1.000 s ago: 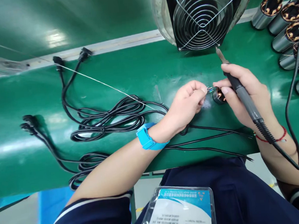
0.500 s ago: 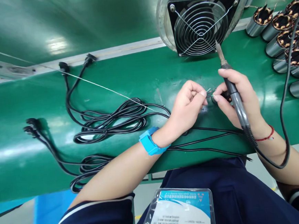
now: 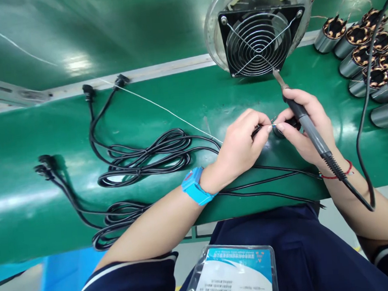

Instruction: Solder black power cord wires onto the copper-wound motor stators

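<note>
Solder-iron [image 3: 312, 131] in R hand [image 3: 321, 128] (ID badge [image 3: 239, 272]: "工作证")

On cam I've got cable coils [image 3: 138, 171] on desk's [image 3: 176, 93] L side, motor stators [image 3: 351, 66] back R, fan [image 3: 258, 51] at back btwn; soldering iron [image 3: 311, 134] before fan, in R hand [image 3: 308, 143].

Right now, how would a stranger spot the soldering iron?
On the green bench, find the round-grilled fan. Below it in view, the right hand holds the soldering iron, pointing toward the fan. Unlike the looped black cords, it has a thick handle and metal tip.
</note>
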`<state>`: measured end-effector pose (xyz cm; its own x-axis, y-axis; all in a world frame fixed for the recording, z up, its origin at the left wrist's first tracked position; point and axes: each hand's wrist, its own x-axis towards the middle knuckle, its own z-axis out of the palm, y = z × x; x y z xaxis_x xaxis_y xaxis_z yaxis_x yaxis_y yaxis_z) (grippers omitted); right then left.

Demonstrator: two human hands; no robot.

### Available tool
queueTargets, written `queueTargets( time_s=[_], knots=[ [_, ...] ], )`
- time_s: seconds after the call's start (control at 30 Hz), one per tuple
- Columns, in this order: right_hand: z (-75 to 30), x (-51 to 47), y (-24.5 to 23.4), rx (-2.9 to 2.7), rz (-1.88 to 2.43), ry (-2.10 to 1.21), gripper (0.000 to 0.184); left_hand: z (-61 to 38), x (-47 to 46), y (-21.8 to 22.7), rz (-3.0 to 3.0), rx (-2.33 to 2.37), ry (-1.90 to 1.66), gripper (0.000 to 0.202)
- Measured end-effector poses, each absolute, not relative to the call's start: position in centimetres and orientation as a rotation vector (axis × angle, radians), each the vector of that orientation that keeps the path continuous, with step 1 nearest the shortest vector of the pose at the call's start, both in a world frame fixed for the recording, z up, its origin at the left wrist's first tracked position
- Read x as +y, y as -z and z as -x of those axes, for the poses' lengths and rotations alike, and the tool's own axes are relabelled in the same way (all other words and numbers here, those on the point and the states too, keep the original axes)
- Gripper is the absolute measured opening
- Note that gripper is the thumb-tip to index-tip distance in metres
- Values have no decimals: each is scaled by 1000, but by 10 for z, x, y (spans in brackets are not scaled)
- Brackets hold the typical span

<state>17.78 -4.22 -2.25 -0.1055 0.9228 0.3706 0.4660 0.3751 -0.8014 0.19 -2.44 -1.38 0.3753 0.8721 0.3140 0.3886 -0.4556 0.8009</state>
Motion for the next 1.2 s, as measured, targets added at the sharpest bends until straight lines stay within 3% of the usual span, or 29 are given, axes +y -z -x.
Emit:
queueTargets(
  time_s=[0.2, 0.6, 0.83, 1.2],
  knots=[
    [-194, -43, 18, -1901, 1169, -643, 57, -2, -21, 10, -1805, 1167, -840, 10],
    [-182, -41, 13, -1952, 1262, -419, 53, -1, -18, 7, -1818, 1159, -827, 12],
    [-194, -81, 16, -1626, 1221, -345, 41, -3, -21, 4, -1937, 1184, -775, 16],
    [-193, -92, 23, -1654, 1055, -168, 15, -4, -22, 7, -1979, 1169, -837, 17]
  ],
)
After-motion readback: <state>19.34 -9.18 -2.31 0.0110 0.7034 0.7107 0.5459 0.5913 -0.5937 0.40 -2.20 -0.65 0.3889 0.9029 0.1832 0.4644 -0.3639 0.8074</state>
